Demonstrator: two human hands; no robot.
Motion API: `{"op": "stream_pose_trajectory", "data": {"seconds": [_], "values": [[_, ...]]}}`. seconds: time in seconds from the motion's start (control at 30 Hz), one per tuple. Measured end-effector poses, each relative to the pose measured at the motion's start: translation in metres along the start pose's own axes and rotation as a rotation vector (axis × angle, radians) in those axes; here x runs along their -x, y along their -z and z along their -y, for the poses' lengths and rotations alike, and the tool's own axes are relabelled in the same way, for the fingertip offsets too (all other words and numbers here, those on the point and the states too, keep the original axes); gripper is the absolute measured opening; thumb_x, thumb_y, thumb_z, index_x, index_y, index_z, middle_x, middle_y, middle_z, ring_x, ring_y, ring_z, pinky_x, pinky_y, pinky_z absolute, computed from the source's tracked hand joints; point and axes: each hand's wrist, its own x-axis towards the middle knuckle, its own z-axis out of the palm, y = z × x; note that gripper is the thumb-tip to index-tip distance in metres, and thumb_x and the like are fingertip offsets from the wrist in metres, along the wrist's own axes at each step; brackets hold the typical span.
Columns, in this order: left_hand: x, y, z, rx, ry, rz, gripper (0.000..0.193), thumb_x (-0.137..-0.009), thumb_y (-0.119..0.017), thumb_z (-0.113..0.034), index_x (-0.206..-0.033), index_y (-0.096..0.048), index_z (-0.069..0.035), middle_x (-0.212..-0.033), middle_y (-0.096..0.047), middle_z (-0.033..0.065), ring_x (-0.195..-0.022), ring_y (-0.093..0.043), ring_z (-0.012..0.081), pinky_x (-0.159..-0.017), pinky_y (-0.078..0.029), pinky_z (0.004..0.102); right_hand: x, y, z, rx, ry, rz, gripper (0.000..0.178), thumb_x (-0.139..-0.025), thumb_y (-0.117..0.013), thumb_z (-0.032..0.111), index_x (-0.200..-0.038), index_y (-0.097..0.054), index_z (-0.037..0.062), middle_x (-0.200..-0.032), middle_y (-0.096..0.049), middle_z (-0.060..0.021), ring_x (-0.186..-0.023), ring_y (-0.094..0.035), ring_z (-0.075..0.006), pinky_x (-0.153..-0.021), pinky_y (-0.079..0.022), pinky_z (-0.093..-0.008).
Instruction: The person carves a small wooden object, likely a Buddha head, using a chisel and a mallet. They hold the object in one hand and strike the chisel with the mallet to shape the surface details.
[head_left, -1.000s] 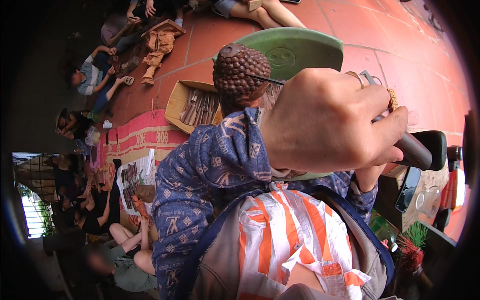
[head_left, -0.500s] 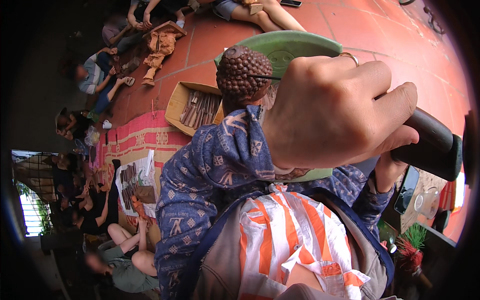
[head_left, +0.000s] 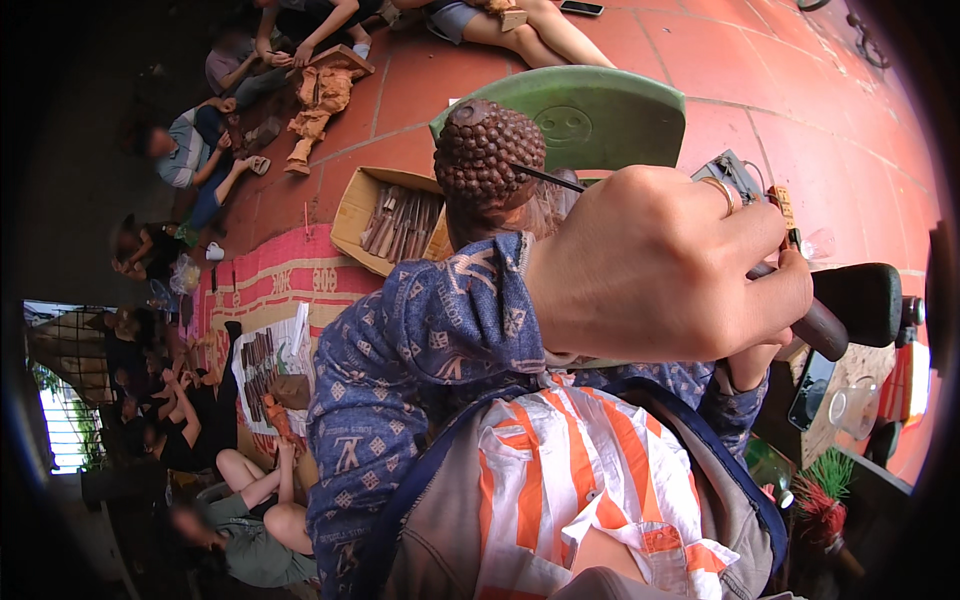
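Note:
A dark brown carved head (head_left: 487, 155) covered in round curls is upright in front of me, left of my hands. My left hand (head_left: 660, 265), with a ring on one finger, is closed around a carving chisel (head_left: 820, 328). Its thin dark blade touches the curls at the head's right side. The dark handle end sticks out at the right. Beside it is a black, flat-sided mallet (head_left: 868, 300). My right hand (head_left: 755, 365) is low behind my left one; its fingers are mostly hidden, but the mallet appears to be in its grip.
A green plastic chair (head_left: 625, 115) stands behind the head. Left of it lies a cardboard box (head_left: 350, 222) of chisels. A phone (head_left: 812, 390) and clear cup (head_left: 855, 408) lie at right, near a grey device (head_left: 735, 180). Several people sit at left around a pink mat (head_left: 270, 270).
My left hand has shifted slightly down, showing more of the chisel blade. The mallet has moved up and right relative to the chisel handle, and my right hand has drawn left behind my left hand.

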Motion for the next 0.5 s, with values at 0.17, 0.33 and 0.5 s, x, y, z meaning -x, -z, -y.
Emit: {"op": "stream_pose_trajectory", "data": {"seconds": [0.17,0.33,0.5], "values": [[0.0,0.002,0.004,-0.025,0.022,-0.056,0.031,-0.063,-0.073,-0.032,-0.078,-0.061,-0.009,-0.068,-0.053,0.0042,-0.051,-0.058,0.0185,-0.044,-0.045,0.0301,-0.005,-0.006,0.01,-0.297,0.006,-0.02,0.043,-0.088,-0.065,0.037,-0.108,-0.054,-0.0002,-0.101,-0.055,-0.0067,-0.09,-0.054,-0.0153,-0.082,-0.045,-0.0305],[0.0,0.001,0.004,-0.025,0.02,-0.083,0.03,-0.063,-0.073,-0.033,-0.077,-0.06,-0.01,-0.066,-0.052,0.0036,-0.048,-0.056,0.0183,-0.043,-0.044,0.0303,-0.004,0.0,0.01,-0.135,0.012,-0.107,0.05,-0.089,-0.064,0.038,-0.117,-0.053,-0.0018,-0.112,-0.057,-0.0104,-0.098,-0.057,-0.0183,-0.087,-0.046,-0.0328],[-0.003,0.011,0.009,-0.048,0.032,-0.146,0.031,-0.066,-0.071,-0.037,-0.074,-0.057,-0.011,-0.063,-0.049,0.003,-0.048,-0.057,0.0179,-0.041,-0.043,0.0296,-0.01,0.013,0.002,-0.291,0.029,-0.256,0.054,-0.09,-0.063,0.035,-0.126,-0.049,-0.0022,-0.122,-0.056,-0.0135,-0.106,-0.057,-0.0217,-0.093,-0.045,-0.035]]}}
